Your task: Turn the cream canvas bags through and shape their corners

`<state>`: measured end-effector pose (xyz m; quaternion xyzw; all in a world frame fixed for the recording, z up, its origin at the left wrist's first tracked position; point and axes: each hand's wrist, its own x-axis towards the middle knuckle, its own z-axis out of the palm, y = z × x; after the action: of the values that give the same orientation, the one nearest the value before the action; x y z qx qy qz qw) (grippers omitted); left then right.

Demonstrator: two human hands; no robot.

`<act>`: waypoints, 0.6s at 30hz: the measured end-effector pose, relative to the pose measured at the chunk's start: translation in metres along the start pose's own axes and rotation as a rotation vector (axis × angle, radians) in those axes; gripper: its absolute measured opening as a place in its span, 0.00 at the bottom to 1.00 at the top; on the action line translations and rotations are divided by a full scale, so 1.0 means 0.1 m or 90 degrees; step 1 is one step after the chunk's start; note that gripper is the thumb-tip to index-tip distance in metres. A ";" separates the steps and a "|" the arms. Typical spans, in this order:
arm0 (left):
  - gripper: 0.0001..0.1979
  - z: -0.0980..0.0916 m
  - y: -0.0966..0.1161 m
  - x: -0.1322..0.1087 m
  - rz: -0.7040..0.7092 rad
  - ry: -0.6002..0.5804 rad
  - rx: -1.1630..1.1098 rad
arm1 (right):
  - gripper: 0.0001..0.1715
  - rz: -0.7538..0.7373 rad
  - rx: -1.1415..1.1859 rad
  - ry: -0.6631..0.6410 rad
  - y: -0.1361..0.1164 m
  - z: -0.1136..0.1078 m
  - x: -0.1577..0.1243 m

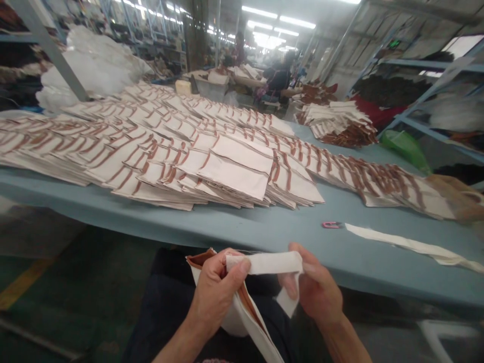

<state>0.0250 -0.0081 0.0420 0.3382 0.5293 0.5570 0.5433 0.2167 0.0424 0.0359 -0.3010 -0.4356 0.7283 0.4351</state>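
Lower centre of frame: both hands at work close to the near edge of the counter (242,232). Left hand (217,285) closed, thumb pressing one end of a white strip (270,263); the same hand grips a white fabric piece with brown lining (202,258), which hangs below and between the hands. Right hand (319,287) partly curled, slightly blurred, holding the strip farther along; strip runs nearly level between the hands, then bends downward at the right fingers, its loose end hanging. On the counter, right of frame: pink snips (331,225) beside a longer pale strip (408,244). Overlapping rows of white, brown-edged pieces (234,166) cover left and centre, beyond the hands.
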 end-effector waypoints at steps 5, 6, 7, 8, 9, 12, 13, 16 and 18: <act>0.23 -0.06 -0.04 -0.07 -0.085 -0.054 -0.105 | 0.23 0.013 0.016 -0.028 0.05 -0.07 -0.09; 0.24 -0.07 -0.02 -0.09 -0.106 -0.054 -0.129 | 0.24 0.015 0.006 -0.031 0.06 -0.10 -0.13; 0.25 -0.08 0.00 -0.10 -0.126 -0.050 -0.146 | 0.25 0.017 -0.010 -0.031 0.08 -0.13 -0.17; 0.25 -0.09 0.03 -0.11 -0.139 -0.040 -0.152 | 0.27 0.028 -0.034 -0.031 0.10 -0.16 -0.22; 0.25 -0.09 0.06 -0.12 -0.144 -0.029 -0.147 | 0.28 0.046 -0.063 -0.027 0.12 -0.18 -0.27; 0.24 -0.08 0.15 -0.15 -0.136 -0.005 -0.089 | 0.28 0.096 -0.195 -0.035 0.11 -0.20 -0.37; 0.24 -0.08 0.17 -0.15 -0.130 -0.001 -0.066 | 0.27 0.098 -0.272 -0.038 0.09 -0.19 -0.38; 0.24 -0.07 0.21 -0.18 -0.113 0.006 -0.024 | 0.18 0.003 -0.559 0.043 -0.01 -0.14 -0.36; 0.24 -0.08 0.21 -0.20 -0.111 -0.003 -0.011 | 0.12 -0.121 -0.677 0.149 -0.09 -0.07 -0.33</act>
<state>0.0160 -0.0258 0.0647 0.2874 0.5508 0.5111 0.5940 0.2401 0.0178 0.0428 -0.5172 -0.7175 0.3272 0.3324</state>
